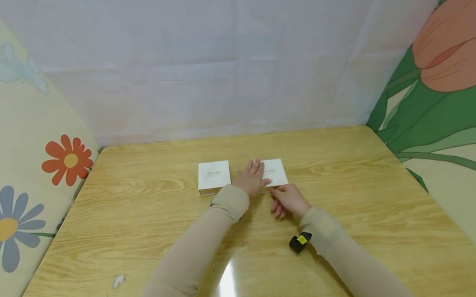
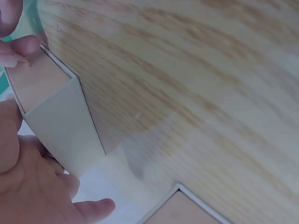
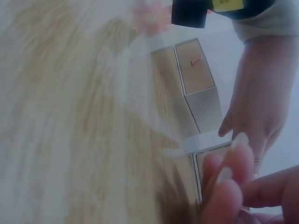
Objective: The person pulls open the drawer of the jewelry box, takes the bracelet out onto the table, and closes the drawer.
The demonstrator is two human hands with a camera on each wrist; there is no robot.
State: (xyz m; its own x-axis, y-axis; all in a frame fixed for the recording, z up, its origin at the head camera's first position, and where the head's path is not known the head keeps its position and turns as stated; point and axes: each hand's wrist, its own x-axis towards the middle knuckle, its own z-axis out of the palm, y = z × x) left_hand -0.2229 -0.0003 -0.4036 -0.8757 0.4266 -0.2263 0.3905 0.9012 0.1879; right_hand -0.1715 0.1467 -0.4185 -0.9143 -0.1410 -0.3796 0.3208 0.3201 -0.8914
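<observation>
Two small white boxes with gold lettering lie side by side on the table. My left hand rests across the left part of the right box, its fingers extended over the top. At that box's pinkish front, my right hand pinches a small ribbon tab between thumb and fingertip; its other fingers are curled below. The left box stands untouched beside my left wrist. In the right wrist view, a matching ribbon tab sticks out of the left box's front.
The wooden table reaches back to a pale wall covering. Painted flower panels flank both sides. A small white mark shows at the table's near left. A black wrist camera hangs at my right sleeve.
</observation>
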